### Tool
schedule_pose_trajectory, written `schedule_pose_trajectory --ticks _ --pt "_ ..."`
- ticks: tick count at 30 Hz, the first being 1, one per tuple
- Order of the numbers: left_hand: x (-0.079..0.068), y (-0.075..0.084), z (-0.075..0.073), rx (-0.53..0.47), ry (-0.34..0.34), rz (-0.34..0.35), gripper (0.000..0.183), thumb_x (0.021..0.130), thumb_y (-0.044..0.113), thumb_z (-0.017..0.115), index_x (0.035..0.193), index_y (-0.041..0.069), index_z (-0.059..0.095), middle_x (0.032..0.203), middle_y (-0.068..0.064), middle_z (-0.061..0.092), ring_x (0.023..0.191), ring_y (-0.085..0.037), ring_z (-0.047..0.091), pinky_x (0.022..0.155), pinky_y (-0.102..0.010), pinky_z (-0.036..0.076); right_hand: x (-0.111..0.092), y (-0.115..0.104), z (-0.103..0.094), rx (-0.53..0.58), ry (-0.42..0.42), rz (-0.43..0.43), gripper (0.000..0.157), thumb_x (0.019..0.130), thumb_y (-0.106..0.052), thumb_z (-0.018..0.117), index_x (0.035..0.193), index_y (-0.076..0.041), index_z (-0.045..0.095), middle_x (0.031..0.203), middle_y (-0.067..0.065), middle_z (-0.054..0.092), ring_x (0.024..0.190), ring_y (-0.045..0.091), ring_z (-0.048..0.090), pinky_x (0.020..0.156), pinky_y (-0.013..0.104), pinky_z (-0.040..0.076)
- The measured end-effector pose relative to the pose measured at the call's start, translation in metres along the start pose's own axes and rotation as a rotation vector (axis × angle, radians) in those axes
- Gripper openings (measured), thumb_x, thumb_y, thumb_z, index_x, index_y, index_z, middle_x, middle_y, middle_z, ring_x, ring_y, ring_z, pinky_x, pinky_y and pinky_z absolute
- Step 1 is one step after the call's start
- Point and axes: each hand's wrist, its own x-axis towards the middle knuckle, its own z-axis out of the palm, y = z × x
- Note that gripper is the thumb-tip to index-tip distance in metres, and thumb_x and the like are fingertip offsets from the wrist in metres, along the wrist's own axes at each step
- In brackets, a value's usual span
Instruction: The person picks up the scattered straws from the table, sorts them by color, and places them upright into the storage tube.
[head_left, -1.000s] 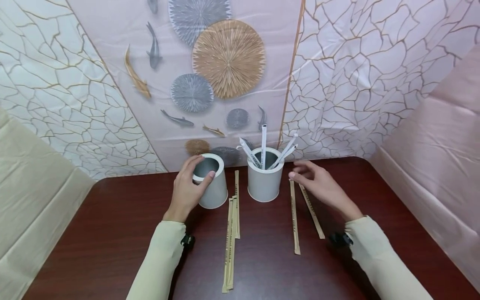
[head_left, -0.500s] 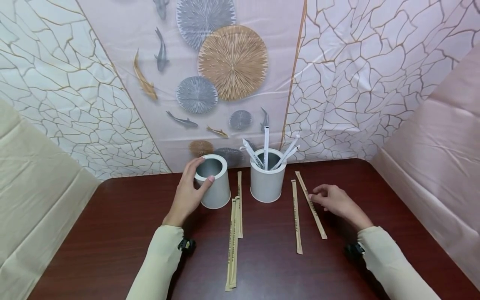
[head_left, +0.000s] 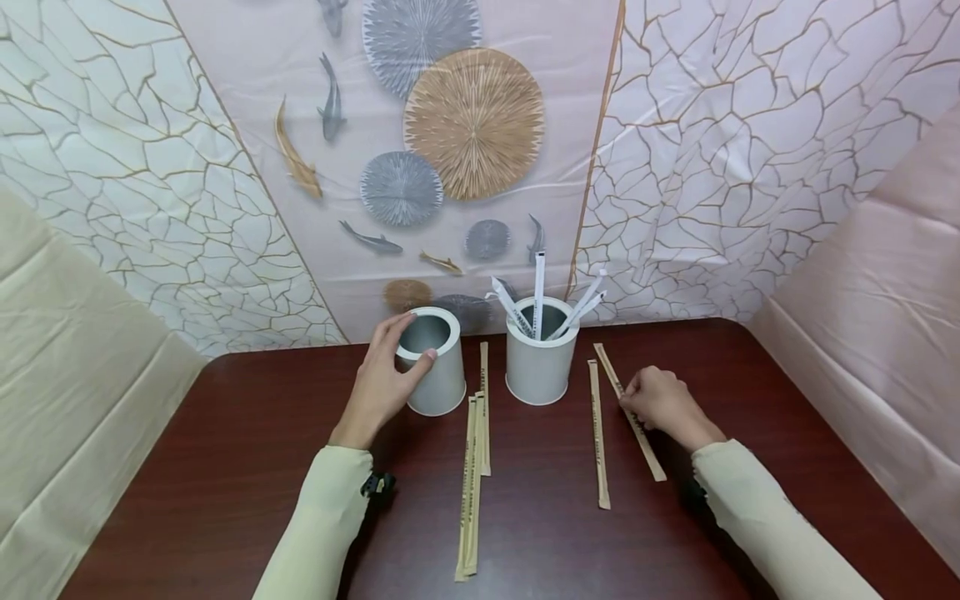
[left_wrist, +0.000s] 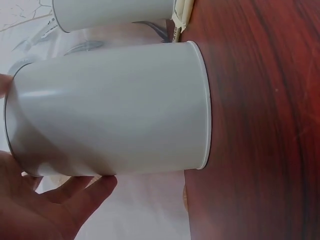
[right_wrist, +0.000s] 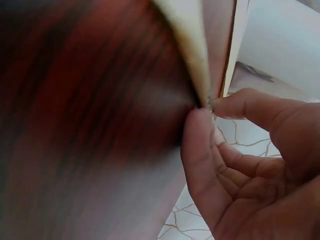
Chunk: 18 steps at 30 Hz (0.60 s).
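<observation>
While our left hand [head_left: 377,383] grips smooth grey cylindrical can [head_left: 441,382], our right hand [head_left: 666,407] pinches slim tan-wrapped stick [head_left: 648,453]; both on glossy wood-grained table [head_left: 547,517], white-wrapped sticks [head_left: 539,287] in second can [head_left: 537,371] between.

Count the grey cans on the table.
2: the left can, held by the left hand; the right can, standing apart with white-wrapped sticks in it.

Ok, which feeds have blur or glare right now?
Head: mostly sharp, pale sheen on the near table; left wrist: soft highlight on the grey can, near its rim; right wrist: tan strip and table blurred, right hand clearer.
</observation>
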Motion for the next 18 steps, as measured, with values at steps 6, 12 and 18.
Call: schedule_pose_trajectory --ticks 6,12,18 --pt "0.002 0.002 -0.001 0.004 -0.036 -0.008 0.072 0.098 0.044 0.069 0.162 0.023 0.043 0.163 -0.003 0.036 0.140 -0.033 0.049 0.110 -0.062 0.043 -0.003 0.001 -0.001 0.008 -0.035 0.057 0.032 0.097 -0.019 0.070 0.068 -0.007 0.067 0.060 0.004 0.061 0.051 0.015 0.066 0.059 0.034 0.058" --pt "0.006 0.006 -0.005 0.075 -0.076 -0.006 0.073 0.099 0.047 0.066 0.163 0.022 0.041 0.166 -0.004 0.029 0.136 -0.036 0.053 0.100 -0.069 0.046 -0.006 -0.002 0.001 0.022 -0.005 0.037 0.035 0.101 -0.021 0.065 0.068 -0.009 0.065 0.060 0.003 0.061 0.051 0.015 0.066 0.060 0.033 0.055" --pt "0.005 0.005 -0.001 0.092 -0.032 -0.002 0.077 0.096 0.056 0.068 0.161 0.023 0.044 0.165 -0.002 0.032 0.132 -0.035 0.055 0.097 -0.065 0.048 -0.002 -0.011 0.000 0.059 -0.013 0.050 0.024 0.097 -0.015 0.071 0.076 -0.004 0.073 0.065 0.005 0.067 0.053 0.014 0.066 0.057 0.031 0.056"
